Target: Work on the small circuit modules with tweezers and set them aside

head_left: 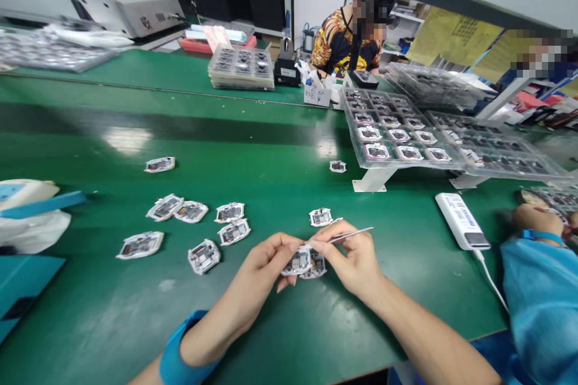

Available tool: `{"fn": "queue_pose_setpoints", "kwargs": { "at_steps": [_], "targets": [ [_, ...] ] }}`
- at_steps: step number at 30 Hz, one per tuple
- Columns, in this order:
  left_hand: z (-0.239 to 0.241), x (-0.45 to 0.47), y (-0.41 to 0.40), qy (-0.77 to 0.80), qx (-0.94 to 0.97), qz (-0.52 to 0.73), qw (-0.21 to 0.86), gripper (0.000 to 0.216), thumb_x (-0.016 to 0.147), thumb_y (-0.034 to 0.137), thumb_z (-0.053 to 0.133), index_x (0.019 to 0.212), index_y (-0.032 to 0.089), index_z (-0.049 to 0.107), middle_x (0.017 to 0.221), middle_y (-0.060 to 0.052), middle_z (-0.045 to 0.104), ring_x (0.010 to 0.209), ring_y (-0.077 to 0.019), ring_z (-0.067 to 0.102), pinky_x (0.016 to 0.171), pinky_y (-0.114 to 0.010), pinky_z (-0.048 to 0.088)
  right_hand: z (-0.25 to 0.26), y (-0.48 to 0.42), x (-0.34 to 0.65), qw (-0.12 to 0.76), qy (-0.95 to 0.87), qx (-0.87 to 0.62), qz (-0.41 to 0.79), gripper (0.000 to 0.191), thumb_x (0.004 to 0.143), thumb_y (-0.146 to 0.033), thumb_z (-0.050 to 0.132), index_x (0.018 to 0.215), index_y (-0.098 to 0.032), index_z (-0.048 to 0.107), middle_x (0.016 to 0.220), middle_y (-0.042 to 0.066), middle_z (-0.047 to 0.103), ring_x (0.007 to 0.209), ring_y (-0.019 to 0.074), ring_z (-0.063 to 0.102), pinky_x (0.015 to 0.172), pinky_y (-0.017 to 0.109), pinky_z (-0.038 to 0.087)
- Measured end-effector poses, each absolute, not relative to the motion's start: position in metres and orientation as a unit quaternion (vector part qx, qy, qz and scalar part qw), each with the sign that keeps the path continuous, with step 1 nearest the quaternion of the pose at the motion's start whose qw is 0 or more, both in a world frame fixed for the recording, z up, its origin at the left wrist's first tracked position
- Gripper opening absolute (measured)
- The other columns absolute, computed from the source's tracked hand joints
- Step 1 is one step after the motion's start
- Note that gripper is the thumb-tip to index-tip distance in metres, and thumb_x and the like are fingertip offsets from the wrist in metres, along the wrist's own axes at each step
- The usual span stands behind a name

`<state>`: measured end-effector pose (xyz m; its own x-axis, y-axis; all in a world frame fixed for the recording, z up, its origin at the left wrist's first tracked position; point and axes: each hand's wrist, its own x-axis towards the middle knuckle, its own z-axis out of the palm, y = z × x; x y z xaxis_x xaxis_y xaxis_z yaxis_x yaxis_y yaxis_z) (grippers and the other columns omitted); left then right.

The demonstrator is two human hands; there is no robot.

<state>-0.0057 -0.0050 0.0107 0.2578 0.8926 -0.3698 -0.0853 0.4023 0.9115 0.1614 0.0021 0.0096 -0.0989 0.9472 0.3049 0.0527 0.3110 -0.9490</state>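
My left hand [272, 257] is closed around a small white-framed electronic module [298, 262] with a circuit board inside. A second module [315, 267] shows just behind it, partly covered; I cannot tell whether it is held or lies on the bench. My right hand [347, 252] pinches a pair of thin tweezers [354, 233], which point to the right, and its fingertips touch the top edge of the held module. Just beyond my hands lies another module [320, 216]. Several more like it, such as this module [204, 256], are spread on the green bench to the left.
Clear trays [409, 153] of modules stand on white brackets at the right. A white device [461, 222] with a cable lies below them. A co-worker's blue sleeve [535, 295] is at the right edge. Stacked trays [241, 67] sit at the back, and another person [345, 39] sits beyond.
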Motion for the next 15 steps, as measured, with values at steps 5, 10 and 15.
{"fn": "queue_pose_setpoints", "kwargs": {
  "at_steps": [5, 10, 15],
  "targets": [
    [0.0139, -0.0076, -0.0021, 0.473, 0.401, 0.361, 0.697, 0.027, 0.081, 0.043, 0.064, 0.084, 0.016, 0.064, 0.064, 0.003, 0.055, 0.057, -0.0112, 0.046, 0.05, -0.022, 0.035, 0.0068, 0.0028, 0.1608, 0.534, -0.611, -0.425, 0.402, 0.004, 0.081, -0.019, 0.069, 0.079, -0.02, 0.067, 0.077, 0.003, 0.073, 0.073, 0.0167, 0.071, 0.07, 0.028, 0.057],
    [0.0145, -0.0096, -0.0023, 0.469, 0.427, 0.363, 0.682, 0.026, 0.082, 0.041, 0.064, 0.091, 0.017, 0.064, 0.071, 0.002, 0.055, 0.059, -0.0118, 0.047, 0.051, -0.024, 0.037, 0.0043, 0.0041, 0.1591, 0.556, -0.559, -0.42, 0.45, 0.004, 0.082, -0.02, 0.068, 0.08, -0.021, 0.065, 0.077, 0.001, 0.072, 0.071, 0.015, 0.07, 0.067, 0.026, 0.057],
    [0.0151, -0.0077, -0.0029, 0.471, 0.437, 0.373, 0.669, 0.026, 0.081, 0.041, 0.064, 0.089, 0.016, 0.064, 0.074, 0.001, 0.056, 0.061, -0.0129, 0.049, 0.051, -0.024, 0.037, 0.0071, 0.0028, 0.1593, 0.551, -0.583, -0.416, 0.428, 0.006, 0.082, -0.019, 0.067, 0.078, -0.021, 0.064, 0.075, 0.001, 0.072, 0.071, 0.0153, 0.07, 0.069, 0.027, 0.057]
  ]
}}
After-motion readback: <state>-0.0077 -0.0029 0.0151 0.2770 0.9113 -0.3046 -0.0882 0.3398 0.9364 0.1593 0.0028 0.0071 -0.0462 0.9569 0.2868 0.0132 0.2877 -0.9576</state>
